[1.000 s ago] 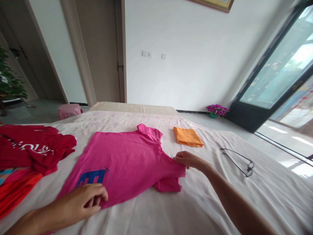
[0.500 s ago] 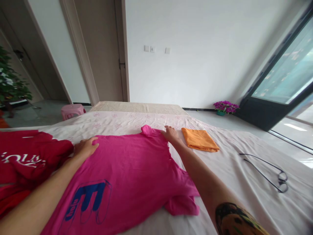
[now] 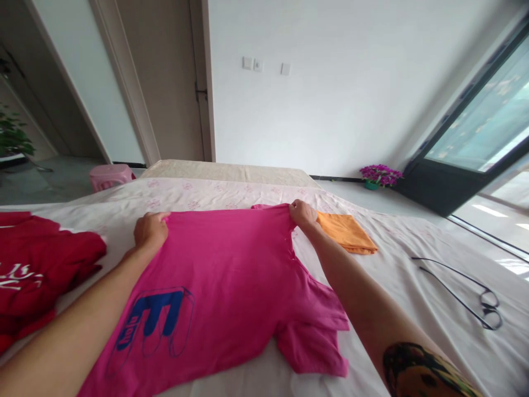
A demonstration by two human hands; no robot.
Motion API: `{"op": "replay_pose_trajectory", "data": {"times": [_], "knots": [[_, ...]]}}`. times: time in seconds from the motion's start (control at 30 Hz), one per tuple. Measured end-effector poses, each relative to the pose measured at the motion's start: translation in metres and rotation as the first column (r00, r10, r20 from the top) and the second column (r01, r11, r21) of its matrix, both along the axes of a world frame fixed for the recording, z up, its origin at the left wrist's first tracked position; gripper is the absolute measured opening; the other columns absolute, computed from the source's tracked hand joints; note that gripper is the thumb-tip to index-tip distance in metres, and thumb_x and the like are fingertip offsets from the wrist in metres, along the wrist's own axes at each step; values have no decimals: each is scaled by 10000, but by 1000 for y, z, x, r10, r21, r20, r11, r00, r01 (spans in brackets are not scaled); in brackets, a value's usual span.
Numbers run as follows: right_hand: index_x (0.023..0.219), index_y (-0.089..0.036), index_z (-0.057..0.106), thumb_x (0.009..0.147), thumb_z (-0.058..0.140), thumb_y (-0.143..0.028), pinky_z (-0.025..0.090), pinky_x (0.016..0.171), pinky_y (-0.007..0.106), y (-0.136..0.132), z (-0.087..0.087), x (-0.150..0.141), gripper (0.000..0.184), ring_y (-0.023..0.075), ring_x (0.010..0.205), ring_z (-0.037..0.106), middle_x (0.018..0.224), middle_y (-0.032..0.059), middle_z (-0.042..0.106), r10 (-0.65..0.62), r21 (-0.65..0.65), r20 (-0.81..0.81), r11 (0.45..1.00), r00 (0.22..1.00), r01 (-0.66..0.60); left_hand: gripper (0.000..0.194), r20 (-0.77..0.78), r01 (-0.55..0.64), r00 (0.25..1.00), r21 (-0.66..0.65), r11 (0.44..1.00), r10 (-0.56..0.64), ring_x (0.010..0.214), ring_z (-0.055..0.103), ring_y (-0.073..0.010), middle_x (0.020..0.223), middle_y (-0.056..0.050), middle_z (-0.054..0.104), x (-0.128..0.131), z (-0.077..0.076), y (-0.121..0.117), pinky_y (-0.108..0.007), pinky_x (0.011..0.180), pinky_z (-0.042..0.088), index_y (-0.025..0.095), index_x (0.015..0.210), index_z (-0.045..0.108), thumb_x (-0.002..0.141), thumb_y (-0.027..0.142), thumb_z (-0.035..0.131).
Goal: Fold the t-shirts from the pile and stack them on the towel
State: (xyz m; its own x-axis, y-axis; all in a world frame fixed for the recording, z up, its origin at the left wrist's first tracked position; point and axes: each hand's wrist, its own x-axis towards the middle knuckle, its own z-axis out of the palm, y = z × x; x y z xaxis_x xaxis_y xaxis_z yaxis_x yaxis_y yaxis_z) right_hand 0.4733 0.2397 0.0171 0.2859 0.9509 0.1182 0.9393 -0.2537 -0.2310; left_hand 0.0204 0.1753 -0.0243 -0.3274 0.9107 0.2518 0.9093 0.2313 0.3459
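A bright pink T-shirt [image 3: 231,270] with a blue printed letter is stretched sideways across the bed, its far edge pulled taut between my hands. My left hand [image 3: 152,230] is closed on the far left corner of the shirt. At the far right corner, near the neckline, my right hand [image 3: 303,214] pinches the cloth. One sleeve lies spread at the near right. Just beyond my right hand is a folded orange cloth [image 3: 349,232]. Left of my left forearm lies a crumpled red garment [image 3: 45,264] with white lettering.
A pale flowered sheet [image 3: 397,309] covers the bed. Eyeglasses [image 3: 487,300] with open temples lie on the right. Beyond the bed are a pink stool [image 3: 111,175], a pot of purple flowers [image 3: 379,175], a white wall and a closed door [image 3: 165,82].
Both hands have closed on the shirt's far edge and drawn it tight. The bunched bit near the neckline has flattened out. The camera view has shifted slightly.
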Motion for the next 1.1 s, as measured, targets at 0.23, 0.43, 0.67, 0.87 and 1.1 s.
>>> {"op": "replay_pose_trajectory", "data": {"times": [0.23,0.43,0.67,0.87,1.1], "knots": [[1432,-158,464,993,385,-315,373,1068,411,-58,-3,-62,473,288,1308,463,1452,154,493,361,139,43,921,932,-363,482,-223,158,966,95,983,-133,1384,366,-323,1526,-173,397,57,4,-26,-464,1150,266,114,1383,527,947,259,383],[1530,-89,322,1017,339,-497,199,1205,444,-125,-47,-122,656,295,1499,183,1600,159,287,695,-3,94,716,713,-698,659,-238,334,905,-120,935,-353,1454,325,-327,1559,-206,374,95,-14,-80,-461,1157,271,86,1495,381,979,488,314],[1538,-109,327,1030,304,-455,194,1218,455,-129,-55,-66,615,278,1486,242,1598,142,283,695,-4,198,706,691,-708,703,-275,188,932,-188,964,-236,1477,275,-331,1588,-185,330,34,-22,-106,-496,1161,236,143,1521,357,965,566,277],[1453,-138,467,985,461,-343,234,1193,458,-160,-32,-32,511,280,1451,313,1537,141,416,638,53,217,748,739,-662,653,-303,131,937,-155,979,-173,1422,351,-357,1554,-187,387,9,-24,-130,-557,1124,266,162,1490,412,964,523,272],[930,-200,691,936,537,-303,480,726,273,-265,6,16,185,158,776,632,883,39,692,675,225,-130,734,726,-641,468,-253,401,892,66,914,-374,1263,507,-313,1283,-152,618,18,-8,-198,-475,1104,353,167,1181,659,935,468,398]]}}
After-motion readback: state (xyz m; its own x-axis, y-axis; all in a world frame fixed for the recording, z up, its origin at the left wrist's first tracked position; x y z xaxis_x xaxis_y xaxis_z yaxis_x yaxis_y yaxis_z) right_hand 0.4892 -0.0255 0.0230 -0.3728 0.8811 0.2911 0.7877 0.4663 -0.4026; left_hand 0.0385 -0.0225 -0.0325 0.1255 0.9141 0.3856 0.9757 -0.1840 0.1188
